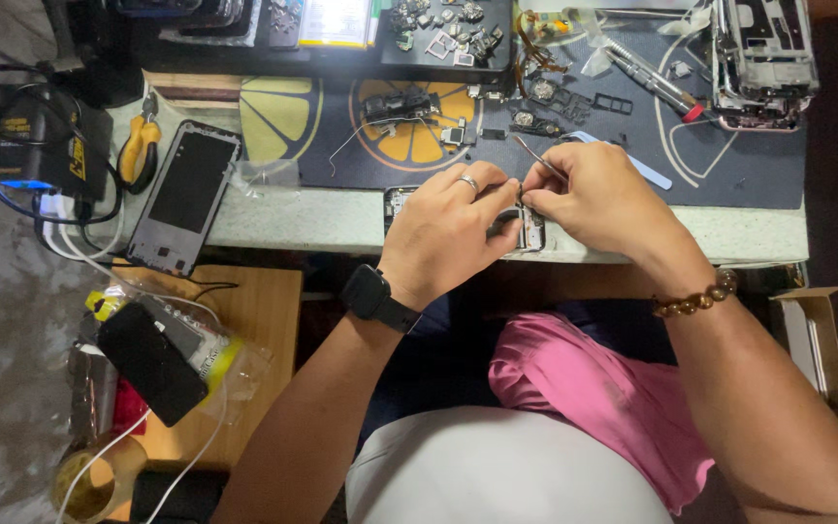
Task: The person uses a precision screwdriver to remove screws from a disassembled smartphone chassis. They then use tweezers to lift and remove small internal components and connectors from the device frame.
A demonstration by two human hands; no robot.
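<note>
Fingertips of the left hand [448, 228], a silver ring on one finger, pinch narrow around a small opened phone body with bare metal innards [526, 228] lying at the near edge of the pale speckled worktop [283, 218]. The right hand [598, 199] closes on thin steel tweezers [535, 157], whose free end slants toward eleven o'clock while the working tips are hidden at the phone. A black smartwatch [375, 296] bands the left wrist, a brown bead bracelet [695, 299] the right. At twelve o'clock a dark rubber mat printed with orange citrus slices [409, 126] carries loose small metal parts. At nine o'clock lies a flat grey phone frame with a black panel [184, 194], yellow-handled pliers [138, 150] just beyond it.
</note>
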